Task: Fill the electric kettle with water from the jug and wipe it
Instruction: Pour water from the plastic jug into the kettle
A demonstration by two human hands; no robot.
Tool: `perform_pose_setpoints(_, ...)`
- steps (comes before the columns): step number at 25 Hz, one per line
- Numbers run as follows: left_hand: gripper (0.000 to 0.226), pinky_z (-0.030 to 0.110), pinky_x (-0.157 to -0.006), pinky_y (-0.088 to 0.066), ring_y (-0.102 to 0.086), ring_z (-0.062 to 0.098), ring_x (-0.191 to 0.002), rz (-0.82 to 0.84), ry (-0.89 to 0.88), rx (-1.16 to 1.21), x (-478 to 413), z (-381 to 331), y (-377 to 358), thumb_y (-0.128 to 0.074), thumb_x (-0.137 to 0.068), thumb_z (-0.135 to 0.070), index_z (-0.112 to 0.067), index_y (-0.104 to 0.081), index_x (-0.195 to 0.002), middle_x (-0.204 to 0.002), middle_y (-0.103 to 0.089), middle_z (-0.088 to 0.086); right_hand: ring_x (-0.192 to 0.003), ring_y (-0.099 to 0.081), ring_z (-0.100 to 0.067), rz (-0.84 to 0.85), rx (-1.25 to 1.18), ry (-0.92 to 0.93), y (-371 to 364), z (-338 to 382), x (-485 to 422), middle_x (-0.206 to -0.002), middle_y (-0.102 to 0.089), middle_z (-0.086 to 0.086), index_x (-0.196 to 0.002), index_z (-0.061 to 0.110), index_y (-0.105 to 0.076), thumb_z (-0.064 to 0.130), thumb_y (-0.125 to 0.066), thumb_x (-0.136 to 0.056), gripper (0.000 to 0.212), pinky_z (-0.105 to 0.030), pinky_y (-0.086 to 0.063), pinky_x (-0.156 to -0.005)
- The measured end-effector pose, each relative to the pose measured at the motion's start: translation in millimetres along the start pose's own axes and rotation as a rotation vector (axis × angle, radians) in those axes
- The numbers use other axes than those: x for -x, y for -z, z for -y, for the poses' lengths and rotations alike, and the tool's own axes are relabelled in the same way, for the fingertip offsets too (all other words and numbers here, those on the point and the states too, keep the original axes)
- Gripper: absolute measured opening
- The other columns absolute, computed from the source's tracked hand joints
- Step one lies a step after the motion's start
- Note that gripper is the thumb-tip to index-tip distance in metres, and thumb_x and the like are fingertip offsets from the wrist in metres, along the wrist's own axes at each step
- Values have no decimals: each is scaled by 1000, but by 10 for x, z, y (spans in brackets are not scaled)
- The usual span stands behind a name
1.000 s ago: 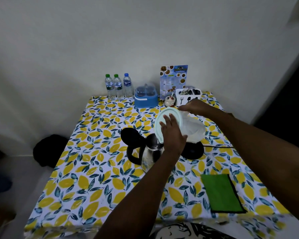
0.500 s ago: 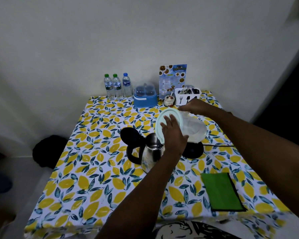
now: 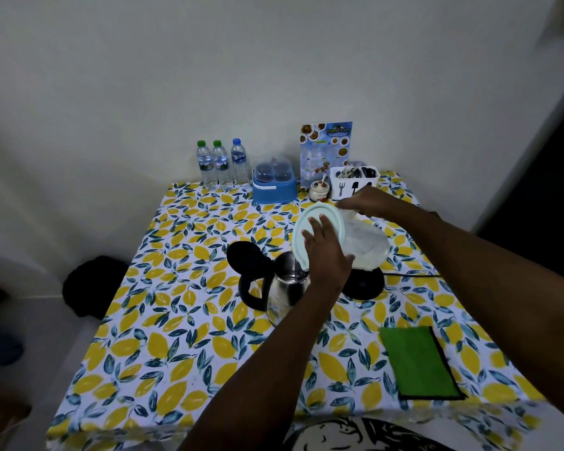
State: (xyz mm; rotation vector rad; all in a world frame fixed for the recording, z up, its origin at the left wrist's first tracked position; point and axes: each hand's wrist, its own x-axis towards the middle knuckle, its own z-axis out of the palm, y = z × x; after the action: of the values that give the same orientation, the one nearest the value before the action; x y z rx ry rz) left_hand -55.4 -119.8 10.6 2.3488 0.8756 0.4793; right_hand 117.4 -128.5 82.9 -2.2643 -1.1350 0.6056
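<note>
A steel electric kettle (image 3: 284,288) with a black handle stands mid-table, its black lid (image 3: 246,260) flipped open to the left. A clear plastic jug (image 3: 365,242) with a pale mint lid (image 3: 319,219) is tipped on its side over the kettle's mouth. My right hand (image 3: 368,201) grips the jug at its far side. My left hand (image 3: 326,252) lies flat against the jug's lid, fingers spread. The kettle's black base (image 3: 365,284) sits just right of the kettle, under the jug. A green cloth (image 3: 419,362) lies flat near the table's front right.
Three water bottles (image 3: 222,164), a blue box (image 3: 274,185), a small jar (image 3: 319,190), a menu card (image 3: 326,148) and a white cutlery holder (image 3: 355,182) line the back edge by the wall. The base's cord (image 3: 411,275) runs right. The lemon-print tablecloth (image 3: 176,336) covers the table.
Both hands and the tipped jug have stayed almost still over the kettle. The view has shifted only slightly.
</note>
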Motion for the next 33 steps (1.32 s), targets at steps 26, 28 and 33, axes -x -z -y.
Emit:
perform_pose_setpoints(26,94,51,-120,-20,-9,42,-149,455,-609,-517,-510,-1140,-1778,-68,-87,-35,-9,-7,-153,-163,-9,17,-46,-31,-18,-516,-986,-523,158,-3041,788,-58,-33,-11,-71,7,-58,17,-59,-95,26,-28,-28,-47)
perform_pose_setpoints(28,89,50,-120,-21,-9,39,-150,451,-633,-531,-560,-1152,-1883,-64,-89,-37,-10,-8,-153,-163,-10,15,-50,-30,-19,-504,-998,-523,187,-3173,743,-58,-32,-10,-79,7,-61,15,-57,-95,19,-31,-26,-50)
perform_pose_setpoints(33,86,49,-117,-26,-14,34,-150,446,-668,-548,-637,-1209,-2071,-61,-89,-45,-13,-13,-153,-163,-14,11,-55,-36,-19,-427,-913,-457,226,-3448,747,-61,-38,-12,-96,0,-66,24,-53,-98,27,-33,-30,-56)
